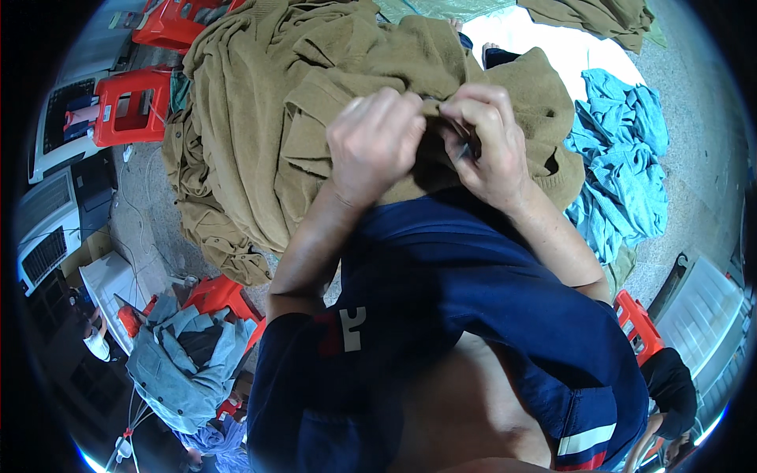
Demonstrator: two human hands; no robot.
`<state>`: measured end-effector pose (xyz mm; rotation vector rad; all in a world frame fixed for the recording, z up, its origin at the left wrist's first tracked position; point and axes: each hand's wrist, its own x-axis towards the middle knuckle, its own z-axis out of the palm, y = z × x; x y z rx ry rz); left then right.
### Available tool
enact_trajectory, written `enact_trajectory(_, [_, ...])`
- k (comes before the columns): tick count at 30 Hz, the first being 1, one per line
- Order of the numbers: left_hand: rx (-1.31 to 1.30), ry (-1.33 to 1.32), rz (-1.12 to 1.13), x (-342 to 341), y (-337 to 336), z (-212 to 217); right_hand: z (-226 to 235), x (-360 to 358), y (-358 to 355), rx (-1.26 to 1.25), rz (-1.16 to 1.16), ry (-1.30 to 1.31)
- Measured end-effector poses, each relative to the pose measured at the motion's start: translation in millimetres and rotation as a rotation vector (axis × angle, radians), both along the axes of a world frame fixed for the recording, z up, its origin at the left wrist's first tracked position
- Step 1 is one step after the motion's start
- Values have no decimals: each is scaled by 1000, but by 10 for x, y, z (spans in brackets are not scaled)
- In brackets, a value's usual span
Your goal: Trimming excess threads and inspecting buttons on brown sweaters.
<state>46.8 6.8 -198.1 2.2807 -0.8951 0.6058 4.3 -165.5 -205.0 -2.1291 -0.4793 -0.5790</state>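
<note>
A brown knit garment (315, 118) lies heaped over my lap and in front of me. My left hand (374, 146) is closed on its edge, knuckles up and slightly blurred. Close beside it on the right, my right hand (490, 142) pinches the same edge between thumb and forefinger. The short stretch of cloth between the hands is drawn up. Within the curled right fingers a small shiny object (468, 150) shows, too little of it to name. Slits that look like buttonholes show in the brown knit to the right of that hand.
Blue knit garments (619, 158) lie piled at the right beside a white sheet (544, 35). Red plastic stools (134, 106) stand at the left. Grey-blue garments (185, 363) cover another stool at the lower left. Another person (669, 394) is at the lower right.
</note>
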Motion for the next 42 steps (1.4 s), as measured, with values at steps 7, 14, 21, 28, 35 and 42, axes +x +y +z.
enact_trajectory(7, [385,487,-69,175,813,-136,-293,-174,-819,-56,-50,541])
enact_trajectory(14, [250,547,87,229,813,189,-104,-225,-939,146,-223,639])
enact_trajectory(21, [-535,1474,-148,106,118,679,346,-14,-345,-49,132,-229])
enact_trajectory(28, [-588,1357,-335,113,18,551,276,72,-180,-151,101,-391])
enact_trajectory(35, [-315,964,-368,37,85,466,208,33,-113,-107,156,-224])
enact_trajectory(42, [-51,512,-279,-40,53,508,179,36,-35,135,150,141])
